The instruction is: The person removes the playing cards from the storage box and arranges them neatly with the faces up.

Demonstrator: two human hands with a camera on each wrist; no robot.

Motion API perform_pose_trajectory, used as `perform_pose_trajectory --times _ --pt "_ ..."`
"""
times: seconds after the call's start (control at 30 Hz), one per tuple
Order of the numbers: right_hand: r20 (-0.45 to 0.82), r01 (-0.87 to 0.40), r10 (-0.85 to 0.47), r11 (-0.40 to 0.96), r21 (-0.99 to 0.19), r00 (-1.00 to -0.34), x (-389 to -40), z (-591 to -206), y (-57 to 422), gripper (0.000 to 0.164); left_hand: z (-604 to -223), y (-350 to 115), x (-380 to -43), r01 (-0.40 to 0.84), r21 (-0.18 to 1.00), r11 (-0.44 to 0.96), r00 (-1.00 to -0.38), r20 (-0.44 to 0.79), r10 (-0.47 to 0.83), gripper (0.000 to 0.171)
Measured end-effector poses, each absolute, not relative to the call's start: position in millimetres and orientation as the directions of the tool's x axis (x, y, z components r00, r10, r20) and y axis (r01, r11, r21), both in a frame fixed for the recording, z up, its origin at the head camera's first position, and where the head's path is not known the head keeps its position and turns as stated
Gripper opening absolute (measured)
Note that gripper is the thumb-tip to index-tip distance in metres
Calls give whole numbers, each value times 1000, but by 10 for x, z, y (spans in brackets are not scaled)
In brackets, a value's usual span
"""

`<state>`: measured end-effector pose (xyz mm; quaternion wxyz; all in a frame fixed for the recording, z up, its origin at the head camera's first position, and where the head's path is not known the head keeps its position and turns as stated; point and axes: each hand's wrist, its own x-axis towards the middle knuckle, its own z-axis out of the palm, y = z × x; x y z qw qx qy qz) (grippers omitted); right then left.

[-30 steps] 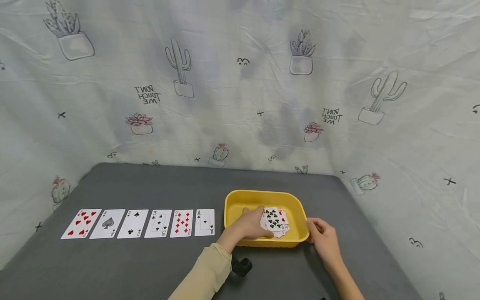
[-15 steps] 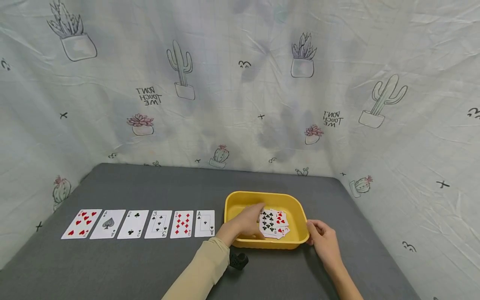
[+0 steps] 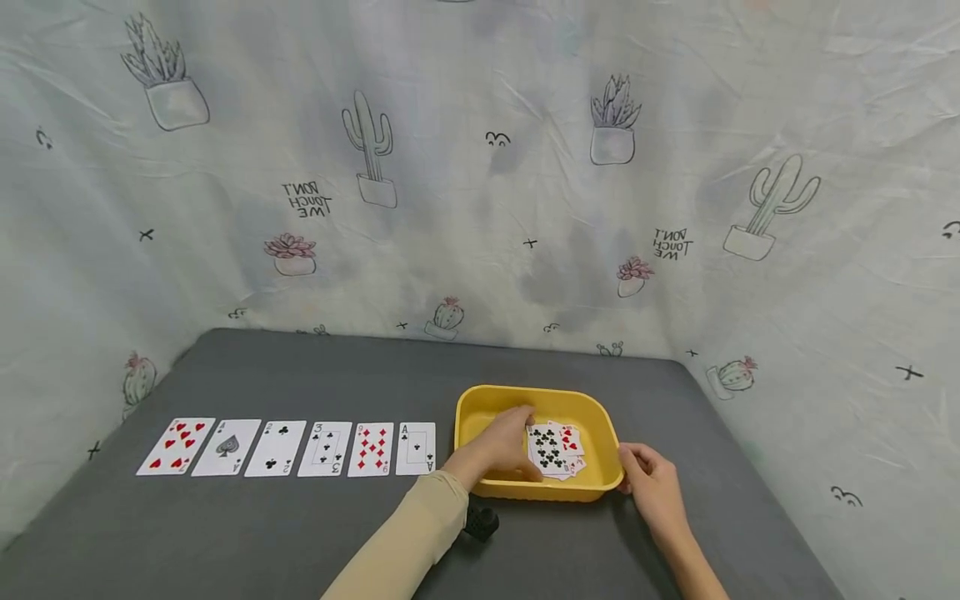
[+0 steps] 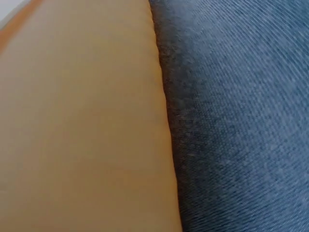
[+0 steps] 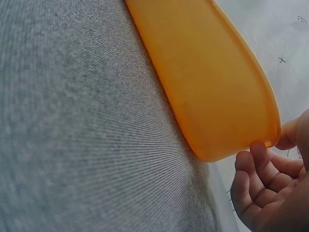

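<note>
Head view: count six white rectangular playing cards (image 3: 286, 447) laid left of yellow plastic tray (image 3: 540, 492), see apparently unlaid white-card pile (image 3: 549, 451) inside, tray pinched by right hand (image 3: 652, 481), cannot confirm grip of left hand (image 3: 495, 446).

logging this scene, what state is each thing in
yellow rounded plastic tray: upright, holding cards
loose white playing cards: overlapping, face up inside
row of six white rectangular cards: face up, apart
left hand: inside tray, card contact unclear
right hand: pinching tray corner
pale printed cloth: hanging, wrinkled

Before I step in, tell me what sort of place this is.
Probably a makeshift tabletop workspace: printed cloth hangs behind and beside a dark grey table, which bears playing cards in a row and a yellow tray.
</note>
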<state>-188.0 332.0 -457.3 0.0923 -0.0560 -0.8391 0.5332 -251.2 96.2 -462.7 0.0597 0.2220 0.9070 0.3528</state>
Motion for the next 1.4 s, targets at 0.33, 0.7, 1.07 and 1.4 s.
perform_pose_trajectory --times 0.33,0.7,1.07,1.4 --pt "92 -3 192 422 -907 -977 -1861 -4570 3327 32 -4643 972 -2532 390 737 552 -873 104 476 97" --pt "100 -9 197 418 -908 -975 -1867 -4556 3343 34 -4668 1003 -2589 393 746 538 -877 126 465 97" --pt "105 -15 194 419 -908 -975 -1862 -4600 3334 33 -4646 988 -2517 368 706 605 -896 94 434 101" --pt "105 -20 183 417 -909 -977 -1902 -4630 3328 33 -4674 965 -2533 358 707 609 -896 78 436 103"
